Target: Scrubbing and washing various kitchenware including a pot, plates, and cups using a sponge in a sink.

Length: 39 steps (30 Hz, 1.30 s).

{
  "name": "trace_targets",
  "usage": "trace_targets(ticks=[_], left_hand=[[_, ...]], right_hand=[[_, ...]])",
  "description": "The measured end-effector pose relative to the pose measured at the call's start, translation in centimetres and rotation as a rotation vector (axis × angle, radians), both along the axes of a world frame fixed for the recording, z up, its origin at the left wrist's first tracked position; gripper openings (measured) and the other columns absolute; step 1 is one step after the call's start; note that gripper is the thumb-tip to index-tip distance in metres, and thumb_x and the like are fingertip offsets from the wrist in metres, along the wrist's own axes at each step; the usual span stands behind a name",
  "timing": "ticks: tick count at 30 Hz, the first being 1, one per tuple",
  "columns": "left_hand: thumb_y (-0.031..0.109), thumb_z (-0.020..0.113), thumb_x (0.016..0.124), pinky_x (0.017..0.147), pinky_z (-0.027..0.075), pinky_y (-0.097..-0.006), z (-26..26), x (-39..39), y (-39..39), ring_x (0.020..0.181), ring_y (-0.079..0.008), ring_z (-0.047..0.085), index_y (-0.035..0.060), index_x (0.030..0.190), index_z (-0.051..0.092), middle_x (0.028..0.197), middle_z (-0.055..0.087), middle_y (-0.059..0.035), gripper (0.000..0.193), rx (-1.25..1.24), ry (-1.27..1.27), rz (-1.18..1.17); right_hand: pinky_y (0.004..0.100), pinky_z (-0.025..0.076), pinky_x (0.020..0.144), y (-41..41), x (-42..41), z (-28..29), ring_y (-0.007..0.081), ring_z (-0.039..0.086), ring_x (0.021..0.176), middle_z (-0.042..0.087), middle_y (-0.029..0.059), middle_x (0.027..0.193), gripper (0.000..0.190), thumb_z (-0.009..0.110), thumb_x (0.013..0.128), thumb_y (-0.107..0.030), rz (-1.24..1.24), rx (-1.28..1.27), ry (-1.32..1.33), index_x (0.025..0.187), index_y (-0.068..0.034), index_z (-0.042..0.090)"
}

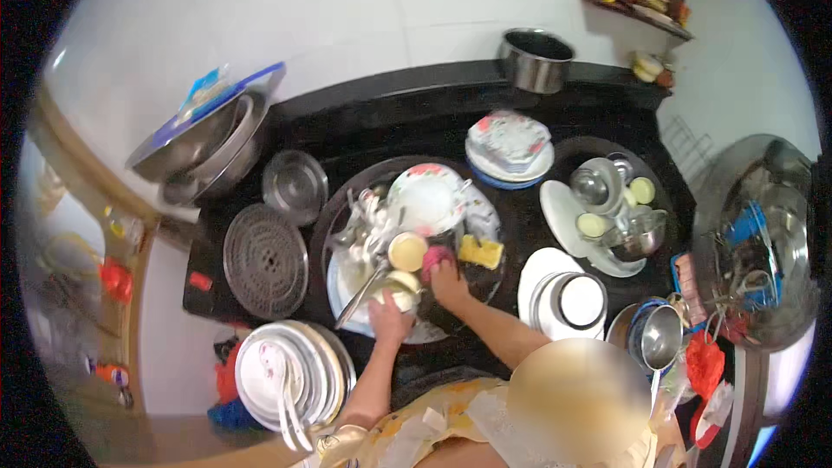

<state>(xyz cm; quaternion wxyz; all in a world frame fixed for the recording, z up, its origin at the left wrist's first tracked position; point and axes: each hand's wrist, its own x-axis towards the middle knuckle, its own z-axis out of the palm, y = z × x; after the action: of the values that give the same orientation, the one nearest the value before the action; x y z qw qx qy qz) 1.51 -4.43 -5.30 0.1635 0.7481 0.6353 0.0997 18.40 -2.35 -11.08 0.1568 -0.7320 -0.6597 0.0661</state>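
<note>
My left hand (390, 320) grips a pale yellow cup or small bowl (404, 282) at the near side of a round sink (330, 192). In my right hand (450, 287) is a pink scrubbing pad (439, 260), just right of the cup. A second pale yellow cup (408, 252) lies beyond the first. Around them the sink holds a floral-rimmed white plate (426, 198), a heap of cutlery (364, 224) and a long metal utensil (359, 298). On the sink's right part rests a yellow sponge (481, 252).
Stacked floral plates (509, 143) and a steel pot (538, 62) stand behind. A right-hand basin (572, 143) holds glass bowls and cups. White dishes (539, 273) and saucepans (660, 338) sit at right. Stacked plates with spoons (260, 364), a perforated steamer plate (266, 261) and large bowls (201, 143) are left.
</note>
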Motion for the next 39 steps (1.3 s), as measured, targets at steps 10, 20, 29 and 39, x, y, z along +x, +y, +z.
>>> trace_targets(ticks=[10,20,29,39], left_hand=[[0.031,0.071,0.065,0.075,0.044,-0.0471,-3.3,-2.2,4.7,0.084,-0.0410,0.056,0.0026,0.102,0.044,0.090,0.058,-0.0247,0.054,-0.016,-0.037,-0.029],[0.015,0.051,0.072,0.077,0.045,-0.0451,-4.1,-2.9,7.2,0.086,-0.0420,0.056,-0.0048,0.090,0.060,0.088,0.059,-0.0283,0.028,-0.115,-0.151,-0.027],[0.019,0.054,0.071,0.074,0.046,-0.0444,-7.3,-3.5,7.2,0.081,-0.0392,0.059,-0.0060,0.077,0.064,0.081,0.060,-0.0272,0.027,-0.074,-0.081,0.072],[0.019,0.048,0.077,0.070,0.046,-0.0414,-12.6,-6.4,7.7,0.081,-0.0344,0.059,-0.0062,0.086,0.061,0.088,0.060,-0.0241,0.030,-0.356,-0.260,0.108]], right_hand=[[0.0429,0.047,0.074,0.0,3.5,1.2,0.0352,0.058,0.090,0.058,0.0192,0.095,0.019,0.043,0.080,-0.014,-0.116,-0.101,0.280,0.096,-0.003,0.045],[0.0384,0.045,0.072,-0.2,6.1,5.3,0.0265,0.063,0.069,0.063,0.0121,0.074,0.019,0.044,0.080,-0.015,-0.137,0.007,-0.162,0.087,-0.003,0.057],[0.0388,0.043,0.069,-4.8,-0.1,6.5,0.0331,0.051,0.098,0.055,0.0195,0.098,0.025,0.047,0.076,-0.019,0.097,0.077,-0.218,0.088,0.001,0.057],[0.0446,0.049,0.072,-5.0,-1.3,3.6,0.0354,0.058,0.084,0.054,0.0227,0.096,0.031,0.046,0.079,-0.015,0.194,-0.254,0.073,0.107,-0.001,0.043]])
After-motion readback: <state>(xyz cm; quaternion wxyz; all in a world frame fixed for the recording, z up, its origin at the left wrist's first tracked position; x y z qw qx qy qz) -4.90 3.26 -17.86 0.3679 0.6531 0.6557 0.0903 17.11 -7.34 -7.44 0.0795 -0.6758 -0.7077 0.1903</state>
